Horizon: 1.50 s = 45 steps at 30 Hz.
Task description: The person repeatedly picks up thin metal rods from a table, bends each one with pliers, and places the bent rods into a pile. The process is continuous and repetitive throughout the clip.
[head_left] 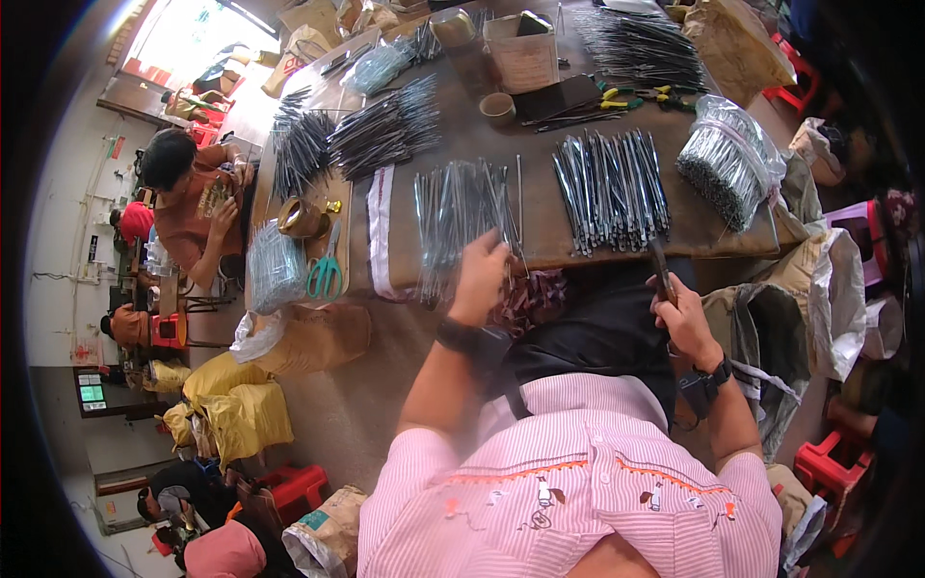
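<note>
My left hand (485,275) is at the near end of a pile of thin grey metal strips (461,207). Its fingers are bent together, slightly blurred, and whatever they pinch is too small to make out. A single strip (520,197) lies just right of that pile. In my right hand (684,318), closed around it, is a slim dark tool with a brown handle (665,284), pointing up toward the table edge. Beyond its tip lies a second bundle of shiny dark strips (611,193), laid side by side.
A plastic-wrapped bundle (729,159) stands at the table's right edge. Several more strip piles (385,125) lie at the back. Teal-handled scissors (326,275) and a tape roll (302,219) are on the left; pliers (621,96) lie farther back. A person (198,207) works at left.
</note>
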Available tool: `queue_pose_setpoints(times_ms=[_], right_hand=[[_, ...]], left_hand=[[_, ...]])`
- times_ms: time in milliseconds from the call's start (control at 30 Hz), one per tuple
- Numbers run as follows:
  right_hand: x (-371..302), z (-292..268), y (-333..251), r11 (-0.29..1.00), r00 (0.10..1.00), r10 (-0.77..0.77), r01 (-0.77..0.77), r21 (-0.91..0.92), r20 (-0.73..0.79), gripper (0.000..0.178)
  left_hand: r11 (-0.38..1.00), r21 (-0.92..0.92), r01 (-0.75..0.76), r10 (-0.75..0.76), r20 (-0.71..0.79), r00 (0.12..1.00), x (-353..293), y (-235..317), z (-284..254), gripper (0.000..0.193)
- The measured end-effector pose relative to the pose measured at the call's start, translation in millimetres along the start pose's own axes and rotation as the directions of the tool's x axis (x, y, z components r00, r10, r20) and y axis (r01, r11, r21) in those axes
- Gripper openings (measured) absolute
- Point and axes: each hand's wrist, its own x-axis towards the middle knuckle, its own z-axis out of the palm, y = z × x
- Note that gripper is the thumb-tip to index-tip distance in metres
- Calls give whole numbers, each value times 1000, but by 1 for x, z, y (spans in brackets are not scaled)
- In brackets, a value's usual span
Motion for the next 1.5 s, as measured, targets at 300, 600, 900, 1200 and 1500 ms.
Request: queue_pose_setpoints(times_ms=[300,600,900,1200,1500], right_hand=[[-16,-17,13,970,993,92,-74,232,-68,28],[-21,-20,2,850,988,149,-112,515,-30,31],[-30,-51,35,642,927,337,-98,760,-165,31],[-18,-39,36,610,941,268,-1,792,-205,30],[1,-54,69,434,952,199,128,892,-233,21]], left_hand=[[678,670,-302,434,-34,900,-10,-3,10,43],[715,630,-303,337,69,939,31,2,96,45],[650,690,-320,369,82,926,55,-12,60,34],[686,685,-244,355,-23,934,92,-26,81,37],[982,181,-58,43,87,995,94,-9,82,42]])
